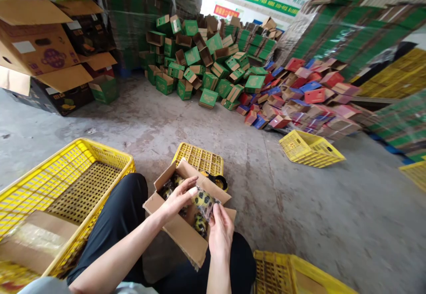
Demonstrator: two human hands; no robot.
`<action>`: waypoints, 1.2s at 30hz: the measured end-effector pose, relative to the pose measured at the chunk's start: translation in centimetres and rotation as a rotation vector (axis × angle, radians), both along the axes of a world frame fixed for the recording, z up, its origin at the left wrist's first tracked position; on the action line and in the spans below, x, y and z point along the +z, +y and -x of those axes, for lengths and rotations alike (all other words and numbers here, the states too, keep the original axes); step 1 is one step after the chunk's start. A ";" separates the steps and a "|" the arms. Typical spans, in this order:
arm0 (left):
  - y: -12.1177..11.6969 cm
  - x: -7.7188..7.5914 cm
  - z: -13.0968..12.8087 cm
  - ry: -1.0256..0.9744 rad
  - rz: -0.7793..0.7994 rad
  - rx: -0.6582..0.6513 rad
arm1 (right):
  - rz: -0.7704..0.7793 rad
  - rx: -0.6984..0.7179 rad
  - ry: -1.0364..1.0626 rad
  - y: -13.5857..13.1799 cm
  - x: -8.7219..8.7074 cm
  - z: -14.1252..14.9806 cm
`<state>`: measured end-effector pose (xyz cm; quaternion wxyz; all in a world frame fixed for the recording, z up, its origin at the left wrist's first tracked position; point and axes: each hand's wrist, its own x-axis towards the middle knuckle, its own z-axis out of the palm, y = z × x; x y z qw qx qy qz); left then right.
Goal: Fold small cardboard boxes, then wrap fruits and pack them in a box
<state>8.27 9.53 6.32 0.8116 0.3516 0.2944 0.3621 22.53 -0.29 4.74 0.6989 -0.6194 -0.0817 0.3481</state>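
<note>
A yellow, black-spotted packet in clear film [205,201] is held over an open cardboard box [186,236]. My right hand [221,232] pinches its lower right end between thumb and fingers. At the packet's upper left corner, my left hand [179,198] has its thumb and fingers closed on the edge. Inside the box, another spotted yellow piece [200,224] lies below the packet, and dark film-wrapped pieces [168,188] sit at the left, partly hidden by my left hand. The box rests between my knees with its flaps spread outward.
A tape dispenser [218,180] lies on an overturned yellow crate [199,157] beyond the box. A large yellow crate [109,158] stands left, holding a taped carton [36,241]. More yellow crates [311,150] stand right. Piles of green boxes [209,96] and red boxes [314,95] lie behind.
</note>
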 end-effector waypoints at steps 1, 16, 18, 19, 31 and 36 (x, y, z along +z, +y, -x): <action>0.0 0.1 0.2 -0.034 -0.020 -0.053 | -0.005 0.009 -0.002 0.0 -0.1 -0.1; -0.1 -0.6 0.3 -0.010 0.075 -0.020 | 0.021 0.161 -0.097 -0.4 -0.9 -0.6; 0.0 -0.7 0.2 -0.004 0.096 -0.006 | 0.022 0.196 -0.159 -0.4 -0.8 -0.7; 0.0 -0.8 0.1 -0.001 0.099 -0.006 | 0.022 0.218 -0.187 -0.4 -0.6 -0.7; -0.3 -2.0 0.2 0.123 0.118 -0.146 | 0.003 0.007 -0.157 -0.3 0.7 0.6; 0.0 -1.6 0.2 0.025 0.084 -0.145 | 0.022 0.058 -0.116 -0.5 0.4 0.2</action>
